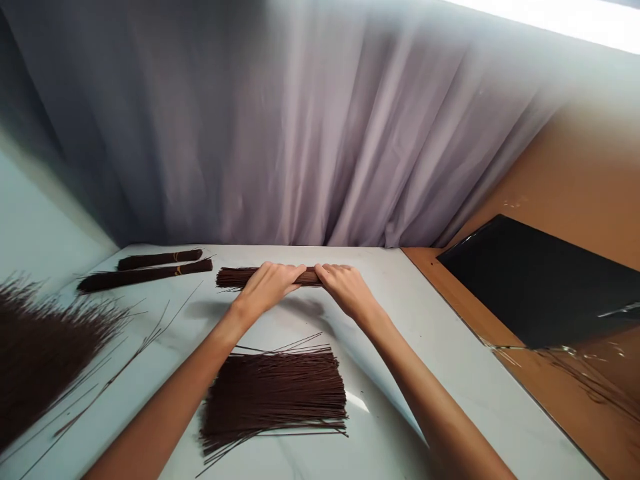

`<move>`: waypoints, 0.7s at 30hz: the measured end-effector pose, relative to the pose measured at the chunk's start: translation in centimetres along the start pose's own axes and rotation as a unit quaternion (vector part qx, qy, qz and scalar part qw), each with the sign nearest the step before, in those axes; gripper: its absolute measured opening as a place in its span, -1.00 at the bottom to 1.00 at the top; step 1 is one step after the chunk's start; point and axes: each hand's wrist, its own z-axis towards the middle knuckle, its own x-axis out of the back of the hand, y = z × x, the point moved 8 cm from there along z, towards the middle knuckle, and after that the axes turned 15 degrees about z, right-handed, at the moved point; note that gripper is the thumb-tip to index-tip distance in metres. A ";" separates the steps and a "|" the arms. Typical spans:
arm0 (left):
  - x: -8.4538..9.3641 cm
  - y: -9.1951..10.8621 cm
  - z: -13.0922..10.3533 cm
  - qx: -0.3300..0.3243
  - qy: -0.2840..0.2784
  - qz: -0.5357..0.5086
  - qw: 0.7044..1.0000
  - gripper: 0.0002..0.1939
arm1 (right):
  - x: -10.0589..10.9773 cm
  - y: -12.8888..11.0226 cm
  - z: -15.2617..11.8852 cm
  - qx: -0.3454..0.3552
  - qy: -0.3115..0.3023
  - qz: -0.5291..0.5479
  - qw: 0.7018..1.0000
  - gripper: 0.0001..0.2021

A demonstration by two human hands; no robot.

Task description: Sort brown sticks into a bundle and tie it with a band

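Observation:
Both hands grip a bundle of thin dark brown sticks (233,278) lying crosswise at the far side of the white table. My left hand (270,283) is wrapped over its middle part, with the loose ends fanning out to the left. Close beside it, my right hand (345,283) closes round the bundle's right end, which its fingers hide. Nearer to me, between my forearms, a wide flat pile of similar brown sticks (280,393) lies on the table, with a few strays sticking out at its edges.
Two tied bundles (160,260) (150,275) lie at the back left. A large blurred stick heap (45,353) fills the near left, with loose sticks (115,380) beside it. A black sheet (540,280) rests on the brown surface at right. A grey curtain (300,133) hangs behind the white table (430,347).

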 end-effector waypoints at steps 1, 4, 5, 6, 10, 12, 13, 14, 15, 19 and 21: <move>-0.4 -0.3 0.0 0.000 -0.002 -0.003 1.000 -0.84 | -0.3 0.4 0.1 0.004 0.000 -0.002 1.000 -0.85; -1.9 -0.5 0.1 -0.003 -0.009 -0.014 1.000 -0.80 | -1.2 1.9 -0.6 0.007 -0.005 -0.010 1.000 -0.82; -2.4 -0.3 0.1 -0.004 -0.012 -0.018 1.000 -0.79 | -1.5 2.4 -1.1 0.005 -0.008 -0.014 1.000 -0.81; -2.8 -0.1 0.2 -0.004 -0.015 -0.022 1.000 -0.78 | -1.8 3.0 -1.5 0.003 -0.012 -0.018 1.000 -0.81; -4.1 1.0 0.5 -0.001 -0.027 -0.030 0.999 -0.77 | -2.1 5.3 -2.8 -0.010 -0.024 -0.027 0.999 -0.90; -4.4 1.4 0.4 0.003 -0.030 -0.027 0.999 -0.76 | -1.9 5.7 -3.0 -0.015 -0.030 -0.024 0.999 -0.97; -4.5 1.5 0.3 0.007 -0.031 -0.024 0.999 -0.75 | -1.8 5.6 -2.8 -0.017 -0.031 -0.022 0.999 -0.98; -4.6 1.5 0.2 0.012 -0.032 -0.020 0.999 -0.73 | -1.6 5.3 -2.6 -0.018 -0.030 -0.019 0.999 -0.93; -4.7 1.4 0.0 0.017 -0.032 -0.016 0.999 -0.71 | -1.4 4.8 -2.2 -0.017 -0.027 -0.016 0.999 -0.88; -4.6 0.7 -0.8 0.034 -0.032 -0.001 0.999 -0.62 | -1.8 1.4 -0.3 0.012 -0.022 0.006 1.000 -0.89; -4.1 0.3 -0.9 0.032 -0.032 0.002 0.999 -0.61 | -2.5 0.9 0.0 0.016 -0.027 0.011 0.999 -0.90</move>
